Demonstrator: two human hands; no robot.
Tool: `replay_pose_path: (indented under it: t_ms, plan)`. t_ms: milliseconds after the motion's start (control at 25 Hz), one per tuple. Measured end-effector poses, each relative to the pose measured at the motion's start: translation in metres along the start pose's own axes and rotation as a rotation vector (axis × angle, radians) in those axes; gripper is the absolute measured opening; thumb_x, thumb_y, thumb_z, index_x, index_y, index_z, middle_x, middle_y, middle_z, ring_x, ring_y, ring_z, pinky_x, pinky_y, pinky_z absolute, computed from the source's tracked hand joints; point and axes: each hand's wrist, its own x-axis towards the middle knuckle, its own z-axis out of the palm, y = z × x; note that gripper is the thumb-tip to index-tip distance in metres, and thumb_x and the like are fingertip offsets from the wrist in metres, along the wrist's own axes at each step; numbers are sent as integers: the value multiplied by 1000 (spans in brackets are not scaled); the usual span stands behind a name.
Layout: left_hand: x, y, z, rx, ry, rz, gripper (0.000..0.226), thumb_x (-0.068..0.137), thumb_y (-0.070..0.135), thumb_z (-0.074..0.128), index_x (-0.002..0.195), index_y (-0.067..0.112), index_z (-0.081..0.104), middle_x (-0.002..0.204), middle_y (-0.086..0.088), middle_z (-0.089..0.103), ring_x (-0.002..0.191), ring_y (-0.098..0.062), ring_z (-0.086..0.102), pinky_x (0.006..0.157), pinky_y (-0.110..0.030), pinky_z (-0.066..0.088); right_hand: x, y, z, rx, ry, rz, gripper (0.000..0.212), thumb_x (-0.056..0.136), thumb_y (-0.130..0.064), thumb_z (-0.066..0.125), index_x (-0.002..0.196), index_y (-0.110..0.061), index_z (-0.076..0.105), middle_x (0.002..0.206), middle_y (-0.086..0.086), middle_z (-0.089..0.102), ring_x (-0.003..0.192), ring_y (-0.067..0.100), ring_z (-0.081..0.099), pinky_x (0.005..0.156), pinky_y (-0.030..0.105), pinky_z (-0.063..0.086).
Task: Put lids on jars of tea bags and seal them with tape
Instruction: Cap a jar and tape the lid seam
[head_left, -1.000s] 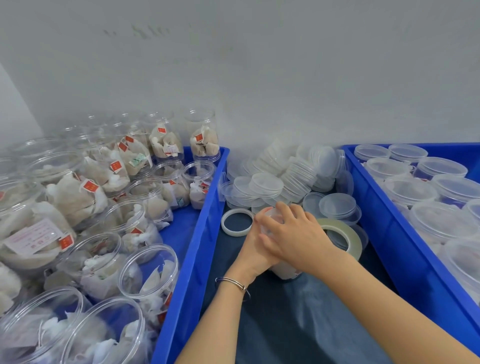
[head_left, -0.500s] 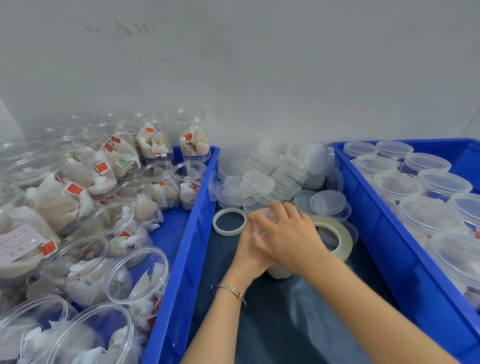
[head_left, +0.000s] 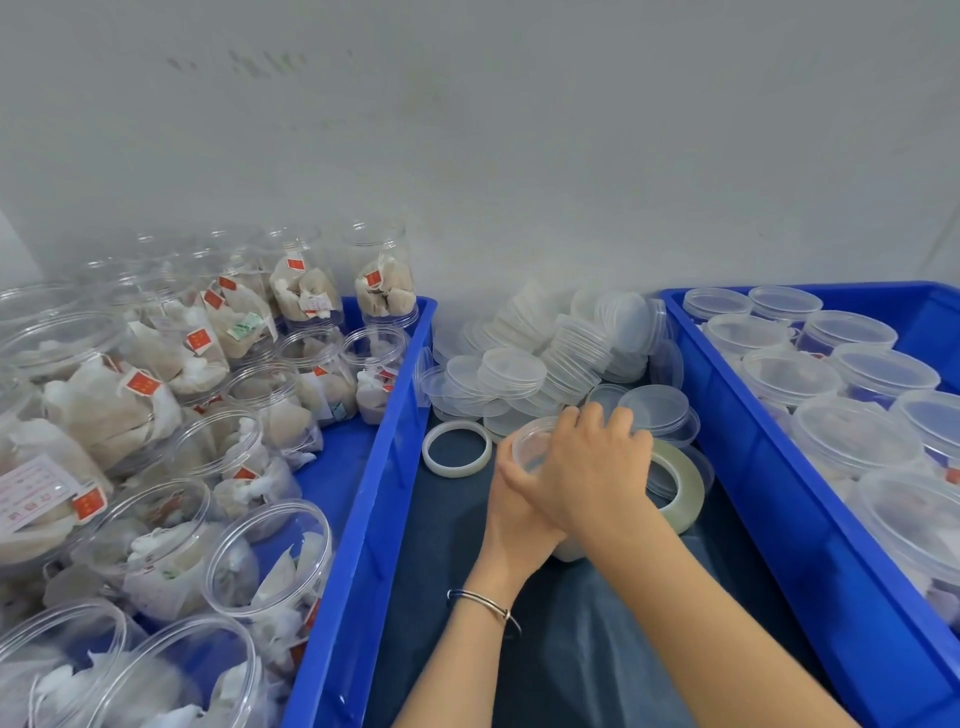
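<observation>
Centrally, a clear jar (head_left: 537, 447) stands on the dark counter (head_left: 571, 649) between two blue bins. Right hand (head_left: 587, 467) lies over its lid, fingers curled round the rim; left hand (head_left: 519, 514) clasps the jar's side from 7 o'clock. Tape roll (head_left: 680, 493) lies just beside at 3 o'clock, loose lids (head_left: 511, 371) at 12. Lid seating probably incomplete; hidden.
</observation>
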Motion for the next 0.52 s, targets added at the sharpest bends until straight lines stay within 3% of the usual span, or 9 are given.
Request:
replay_pose_path:
  t_ms: [40,120,200,280,400,520]
  plan:
    - [-1,-3,-3,8,-21,3,75,67,-7,80,129,18,48,107,35,36,104,20,41,84,8,29,2,2,-2,17,-8,-44,77,80,-76,33,112,-9,53,101,5,48,97,27,43,73,35,31]
    - [2,2,-5,-47,-86,-44,81,56,2,89,117,35,48,105,35,43,92,33,42,81,8,32,6,9,-6,72,-52,-195,74,79,-76,37,107,-10,54,101,3,49,101,23,46,70,30,34]
    - [6,6,-4,-129,-91,-107,85,44,13,92,113,34,46,107,24,56,95,20,54,81,-1,42,10,23,-11,69,-65,-360,71,76,-76,39,103,-13,54,101,-1,49,99,19,46,68,28,34]
    - [8,2,-5,-129,-105,-120,86,47,16,92,120,21,46,113,12,61,103,1,60,83,-8,46,17,39,-14,91,-146,-543,68,74,-74,45,111,-17,51,104,-5,47,97,16,40,73,28,38]
    - [7,-2,-11,-144,-202,-126,85,54,8,93,125,22,49,118,14,62,112,5,56,89,-10,45,36,60,-27,212,-510,-713,75,78,-56,64,142,-34,31,130,-16,39,116,12,34,102,32,37]
    - [4,-2,-14,-167,-227,-157,81,56,4,91,125,22,52,117,18,62,107,14,54,85,-7,43,54,61,-40,203,-795,-808,92,77,-18,75,146,-44,21,148,-20,27,136,5,27,112,34,29]
